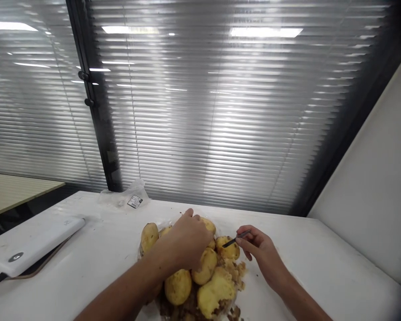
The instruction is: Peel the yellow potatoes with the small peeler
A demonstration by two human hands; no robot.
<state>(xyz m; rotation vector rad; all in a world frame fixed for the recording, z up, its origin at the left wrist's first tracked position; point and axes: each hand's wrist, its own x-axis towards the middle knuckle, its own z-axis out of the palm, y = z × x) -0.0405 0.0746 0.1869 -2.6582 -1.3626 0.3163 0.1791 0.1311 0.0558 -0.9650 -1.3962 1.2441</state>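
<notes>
My left hand [190, 236] reaches over a heap of potatoes, its fingers curled down at the far side; the fingertips and whatever they hold are hidden. A yellow potato [207, 225] sits right against that hand. In my right hand [259, 249], a thin dark blade-like tool [232, 240] is pinched between thumb and fingers. Its tip points left, across a potato [229, 249] at the heap's right side. Closer to me lie a pale peeled potato [215, 292] and an unpeeled-looking one [177, 287]. Brownish peel scraps [235, 269] lie beside and under them.
The potatoes rest on clear plastic on a white table [103, 267]. A crumpled clear bag with a label [134, 201] lies at the back. On the left is a white elongated device [48, 243] with a round button. Window blinds [220, 111] rise behind, and a white wall [370, 178] borders the right.
</notes>
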